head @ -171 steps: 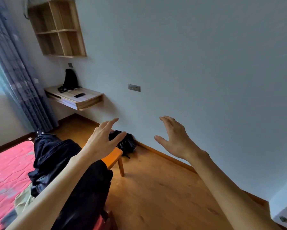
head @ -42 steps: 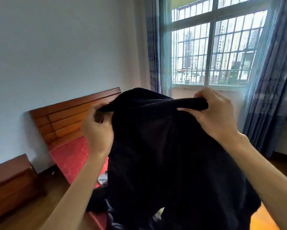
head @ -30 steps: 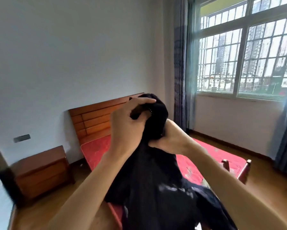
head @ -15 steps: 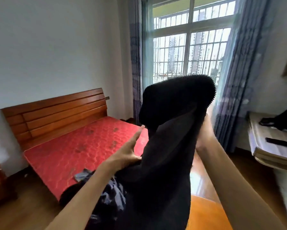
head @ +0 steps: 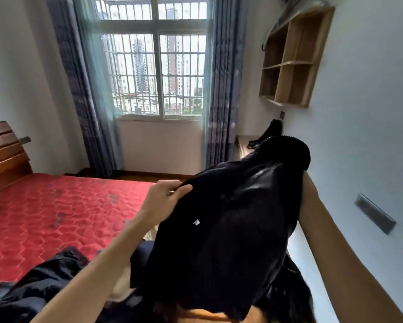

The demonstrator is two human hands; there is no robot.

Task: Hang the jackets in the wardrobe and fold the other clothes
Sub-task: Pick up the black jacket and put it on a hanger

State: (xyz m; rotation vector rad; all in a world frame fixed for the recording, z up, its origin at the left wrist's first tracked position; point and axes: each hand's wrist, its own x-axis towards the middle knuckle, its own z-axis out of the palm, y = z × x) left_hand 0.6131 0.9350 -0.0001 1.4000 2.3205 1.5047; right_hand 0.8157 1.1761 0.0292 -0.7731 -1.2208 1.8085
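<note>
left hand [head: 165, 198] has thumb and fingertips pinched tight on a fold at the edge of the black jacket [head: 219, 229]; right hand is buried up inside the jacket's ribbed top end, so honestly can't tell what those fingers are doing, only the right forearm [head: 317, 213] shows, running up into the cloth; the jacket itself is held up in the air, draping down between the two arms, with a tiny white tag on the fabric; under it a heap of other dark clothes [head: 39, 285] lies on the near corner of the red mattress [head: 44, 213]; wooden headboard [head: 2, 155] far left; barred window [head: 158, 66] with blue curtains [head: 219, 89] straight ahead; wooden wall shelf [head: 289, 59] up on the right
</note>
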